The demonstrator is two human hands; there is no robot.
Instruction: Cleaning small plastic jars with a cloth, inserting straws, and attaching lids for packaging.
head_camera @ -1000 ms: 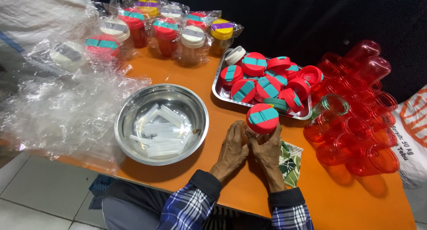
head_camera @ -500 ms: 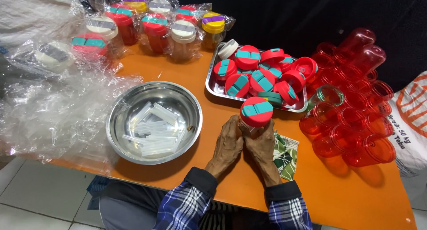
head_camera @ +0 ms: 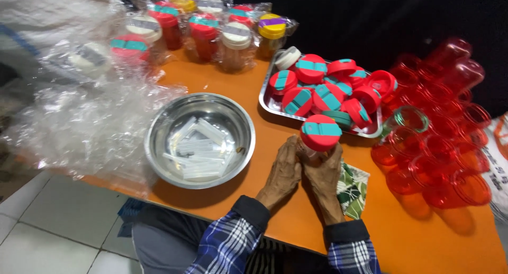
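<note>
Below, an orange bench (head_camera: 423, 237) stood over pale floor tiles (head_camera: 47, 231), dark cloth behind it. Both grips closed on one jar with a red lid (head_camera: 320, 132), left hand (head_camera: 283, 171) and right hand (head_camera: 325, 173) pressed around its sides, just before a steel tray (head_camera: 267, 102) and beside a steel bowl (head_camera: 200, 140).
</note>
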